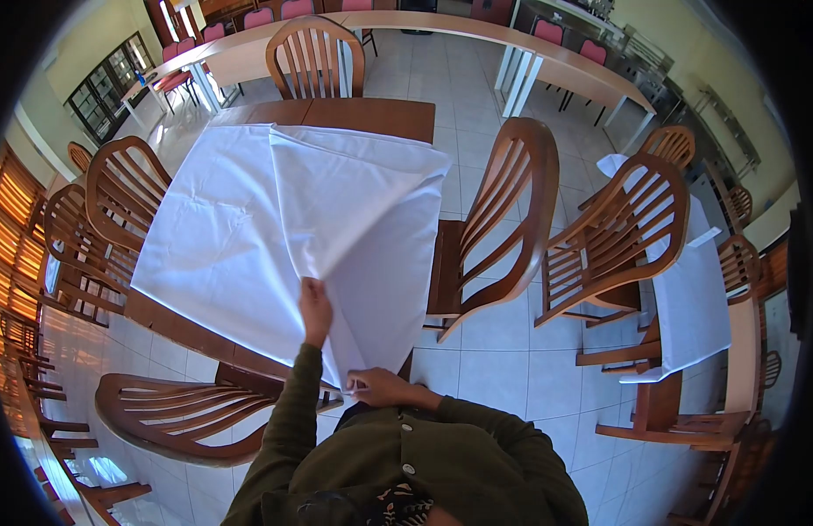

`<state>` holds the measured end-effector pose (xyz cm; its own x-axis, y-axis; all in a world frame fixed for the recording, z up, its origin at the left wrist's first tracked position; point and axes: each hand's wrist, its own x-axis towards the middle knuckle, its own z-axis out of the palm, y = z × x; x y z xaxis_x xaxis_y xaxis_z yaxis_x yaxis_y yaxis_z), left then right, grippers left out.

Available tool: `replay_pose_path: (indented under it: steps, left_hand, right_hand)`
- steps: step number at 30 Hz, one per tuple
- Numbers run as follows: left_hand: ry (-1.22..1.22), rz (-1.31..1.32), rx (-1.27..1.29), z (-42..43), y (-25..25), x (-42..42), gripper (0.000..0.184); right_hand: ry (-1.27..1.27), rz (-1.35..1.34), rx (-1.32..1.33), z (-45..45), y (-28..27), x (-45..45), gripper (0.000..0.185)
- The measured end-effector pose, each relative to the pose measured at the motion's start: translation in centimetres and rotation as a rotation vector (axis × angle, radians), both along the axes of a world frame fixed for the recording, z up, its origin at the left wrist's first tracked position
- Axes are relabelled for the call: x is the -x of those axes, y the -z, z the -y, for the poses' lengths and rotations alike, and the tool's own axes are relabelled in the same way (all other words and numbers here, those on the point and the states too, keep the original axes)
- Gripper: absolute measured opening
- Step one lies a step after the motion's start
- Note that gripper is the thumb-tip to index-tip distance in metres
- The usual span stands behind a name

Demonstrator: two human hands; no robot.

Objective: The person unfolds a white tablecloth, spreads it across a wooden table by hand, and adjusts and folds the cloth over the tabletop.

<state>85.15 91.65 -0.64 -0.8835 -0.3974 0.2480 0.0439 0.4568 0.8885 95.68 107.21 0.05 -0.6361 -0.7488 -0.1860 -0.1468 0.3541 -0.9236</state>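
Note:
A white tablecloth (pixel 218 215) lies loosely over a brown wooden table (pixel 369 117), with folds and a doubled layer across its middle and right. My left hand (pixel 314 309) is closed on a raised fold of the cloth near its middle. Close to my body, my right hand (pixel 380 387) grips the cloth's near edge at the table's front right. Bare wood shows along the table's far side and its near left edge.
Wooden chairs surround the table: one at the far side (pixel 315 57), one at the right (pixel 503 219), one at the near left (pixel 187 418). Another white-covered table (pixel 691 298) stands at the right. A long curved desk (pixel 459 28) runs across the back.

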Motion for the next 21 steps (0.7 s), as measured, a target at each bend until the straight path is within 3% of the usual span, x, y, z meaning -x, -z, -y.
replay_pose_path:
  steps: [2,5,8,12,14,17,18,21]
  left_hand:
    - [-0.076,-0.178,-0.396,2.1,-2.6,0.0,0.013]
    - [-0.194,-0.341,-0.746,4.7,-4.9,-0.8,0.017]
    - [-0.196,-0.328,-0.889,5.1,-7.0,-2.4,0.014]
    - [-0.069,-0.28,-0.933,4.6,-6.5,-4.0,0.013]
    - [-0.021,-0.27,-0.946,2.6,-7.1,-4.6,0.013]
    - [0.023,-0.256,-0.79,2.7,-5.9,-4.8,0.016]
    - [0.071,-0.177,-0.602,2.9,-6.5,-5.1,0.022]
    - [0.408,0.148,-0.589,3.4,-7.4,-6.4,0.027]
  right_hand:
    - [0.092,0.057,0.056,-0.3,-0.6,0.6,0.018]
    - [0.158,0.106,0.18,-0.6,-1.0,1.7,0.021]
    - [0.206,0.125,0.147,-0.5,-0.7,2.4,0.026]
    - [0.249,0.501,0.249,-0.5,-0.1,3.6,0.03]
    - [0.308,0.462,0.191,-0.4,0.3,4.1,0.025]
    - [0.403,0.245,0.089,-0.2,3.3,4.7,0.019]
    - [0.434,0.144,0.051,-0.3,4.6,5.0,0.019]
    - [0.802,-0.414,-0.155,-1.2,8.1,5.2,0.027]
